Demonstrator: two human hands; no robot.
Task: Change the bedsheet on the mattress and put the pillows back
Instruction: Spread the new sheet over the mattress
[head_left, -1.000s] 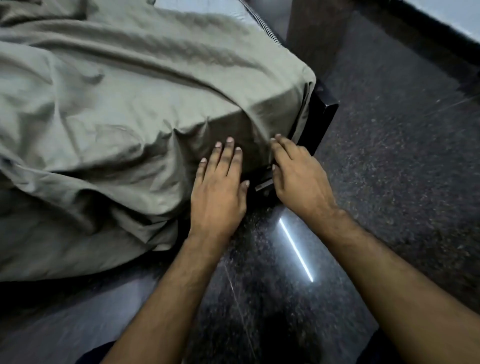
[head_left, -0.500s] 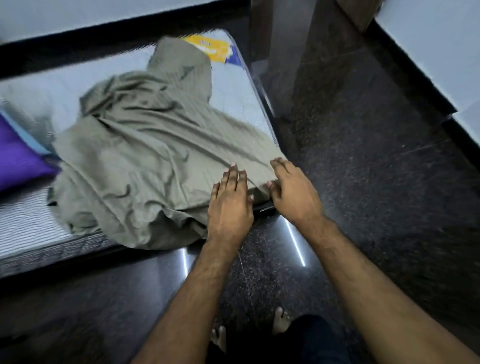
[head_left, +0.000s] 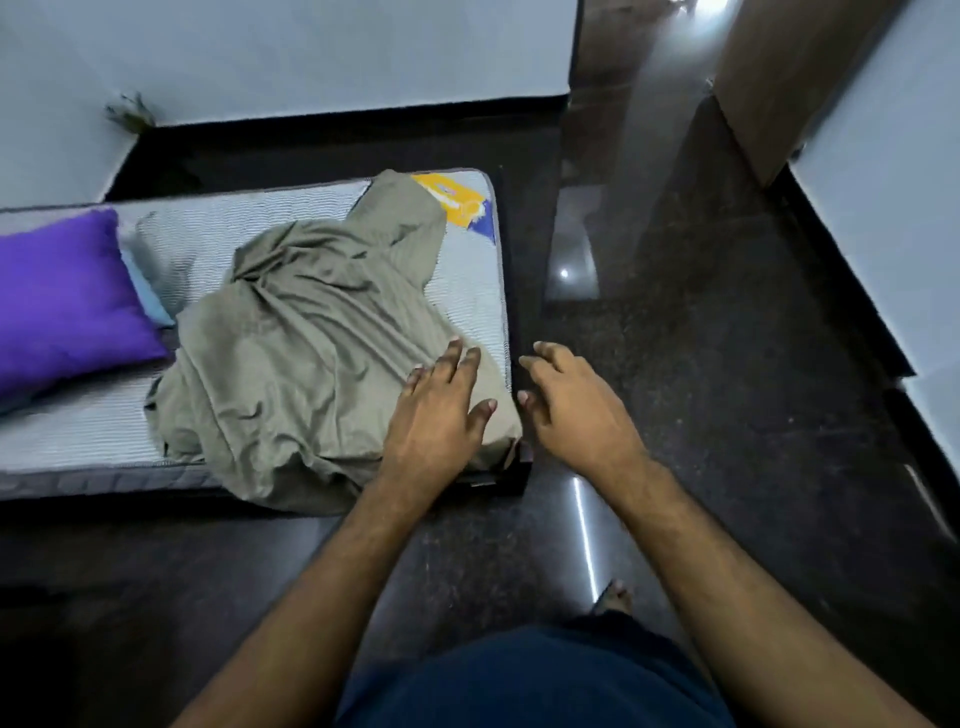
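One corner of the sheet (head_left: 311, 364) is fitted at the mattress's (head_left: 470, 291) five o'clock, under the flat, empty left hand (head_left: 434, 415); the right hand (head_left: 576, 410) hangs loose and empty, the rest lies bunched, and the pillow (head_left: 67, 296) waits at nine o'clock.

One mattress (head_left: 478, 291) lies on the dark floor (head_left: 727, 415). One olive-green bedsheet (head_left: 291, 364) is bunched on it, under the left hand (head_left: 436, 415). Two hands show; the right hand (head_left: 576, 410) hovers just beside the mattress corner. One purple pillow (head_left: 62, 296) sits well to the left of the left hand, with one pale blue thing (head_left: 148, 296), partly hidden, touching it. One yellow label (head_left: 457, 200) marks the mattress beyond both hands. One bare foot (head_left: 615, 597) shows below the right hand.
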